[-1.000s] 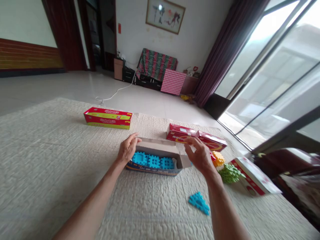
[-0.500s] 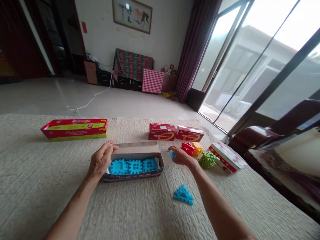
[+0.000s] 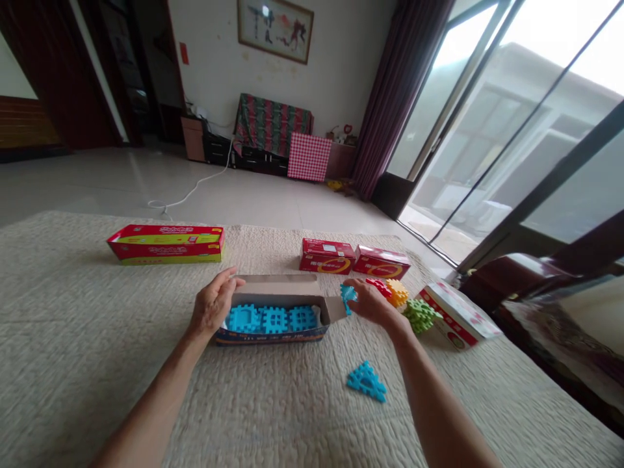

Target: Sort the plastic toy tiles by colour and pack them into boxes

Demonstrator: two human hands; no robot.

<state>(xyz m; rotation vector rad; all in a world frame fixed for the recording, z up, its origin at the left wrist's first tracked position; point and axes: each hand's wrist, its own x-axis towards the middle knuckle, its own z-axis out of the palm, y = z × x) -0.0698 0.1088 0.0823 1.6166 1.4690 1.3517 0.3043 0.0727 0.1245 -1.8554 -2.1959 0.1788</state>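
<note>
An open cardboard box [image 3: 273, 336] with blue toothed plastic blocks [image 3: 274, 319] inside stands on the woven mat, its long flap raised at the back. My left hand [image 3: 214, 302] is at the box's left end, fingers bent over the flap's corner. Just right of the box's side flap, my right hand [image 3: 368, 300] has its fingers closed on a blue piece [image 3: 348, 298]. A blue triangular piece [image 3: 366, 382] lies on the mat in front of my right forearm. Red [image 3: 379, 287], orange [image 3: 397, 293] and green [image 3: 421, 316] toothed pieces lie beyond my right hand.
On the mat [image 3: 263, 403], a long red and yellow-green box [image 3: 168, 245] stands at back left. Two red boxes [image 3: 326, 257] [image 3: 381, 261] stand at back centre. A white and red box [image 3: 458, 316] lies at right, near a dark wooden armrest [image 3: 517, 279].
The view has shifted, moving the whole scene a little to the right. More of the blue piece at my right hand shows now. My left hand stays at the box's left end.
</note>
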